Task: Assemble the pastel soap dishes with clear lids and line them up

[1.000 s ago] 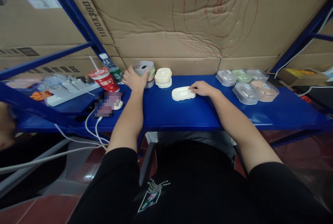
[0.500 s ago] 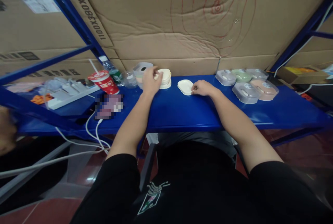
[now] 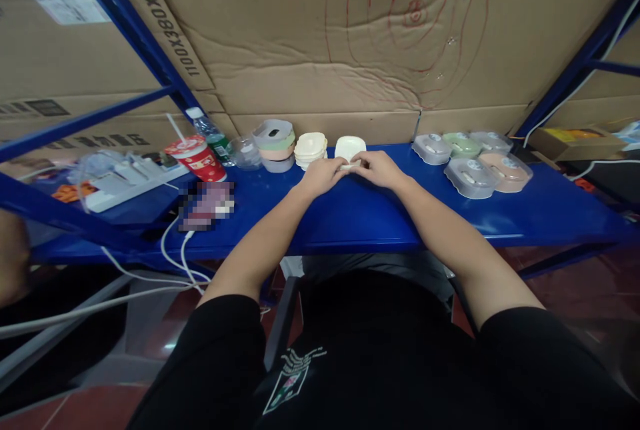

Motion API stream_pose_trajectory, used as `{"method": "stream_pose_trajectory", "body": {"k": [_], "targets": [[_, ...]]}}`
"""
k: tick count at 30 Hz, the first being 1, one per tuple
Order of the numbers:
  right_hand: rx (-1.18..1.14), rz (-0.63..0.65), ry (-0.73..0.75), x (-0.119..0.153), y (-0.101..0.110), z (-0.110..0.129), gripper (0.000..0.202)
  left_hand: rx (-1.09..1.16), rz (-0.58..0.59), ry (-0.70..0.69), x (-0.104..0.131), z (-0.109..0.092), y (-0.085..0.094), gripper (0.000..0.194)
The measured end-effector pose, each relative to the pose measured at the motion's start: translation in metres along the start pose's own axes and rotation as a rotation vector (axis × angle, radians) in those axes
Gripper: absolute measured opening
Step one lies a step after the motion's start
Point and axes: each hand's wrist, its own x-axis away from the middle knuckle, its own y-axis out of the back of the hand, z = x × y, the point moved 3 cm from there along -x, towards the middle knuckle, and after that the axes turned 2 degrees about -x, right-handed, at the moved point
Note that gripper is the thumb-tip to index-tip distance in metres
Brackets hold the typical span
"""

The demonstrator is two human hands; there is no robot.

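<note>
A cream-coloured, rounded-square shallow dish or lid (image 3: 351,147) is tilted up in front of me. My left hand (image 3: 323,175) grips its near edge from the left with the fingers closed. At the same edge, my right hand (image 3: 379,169) pinches from the right. The fingers of both hands nearly meet and hide the lower part of the piece. Just left of it stands a stack of similar cream pieces (image 3: 311,145). Farther left is a stack of grey, green and peach containers (image 3: 275,140).
Several lidded containers (image 3: 470,177) sit on the right of the blue table (image 3: 360,220). To the left are a red cup with a straw (image 3: 201,165), a bottle (image 3: 216,140), a clear plastic piece (image 3: 246,152), a power strip (image 3: 135,188) and cables. Cardboard (image 3: 300,37) walls the back.
My left hand has left the stacks and come right to the cream piece. That piece, lying low before, is now tilted up between both hands, slightly farther left.
</note>
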Motion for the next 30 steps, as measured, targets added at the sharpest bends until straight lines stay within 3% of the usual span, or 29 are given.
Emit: {"method": "stream_pose_trajectory", "body": {"k": [5, 10, 14, 19, 25, 30], "targets": [[0.031, -0.245, -0.067, 0.0, 0.028, -0.033, 0.059, -0.022, -0.145, 0.185, 0.001, 0.028, 0.013, 0.029], [0.377, -0.441, -0.551, 0.025, 0.057, -0.1, 0.061, -0.035, -0.189, 0.382, 0.006, 0.059, 0.021, 0.032], [0.509, -0.381, -0.804, 0.042, 0.056, -0.132, 0.063, -0.065, -0.163, 0.472, 0.009, 0.074, 0.02, 0.038], [0.53, -0.254, -0.803, 0.032, 0.043, -0.127, 0.065, -0.096, -0.165, 0.509, 0.011, 0.073, 0.019, 0.051], [0.48, -0.36, -0.698, 0.02, 0.044, -0.104, 0.066, -0.052, -0.174, 0.551, 0.011, 0.067, 0.022, 0.055], [0.333, -0.237, -0.796, 0.028, 0.043, -0.115, 0.079, 0.114, -0.249, 0.435, 0.008, 0.069, 0.018, 0.051]]}}
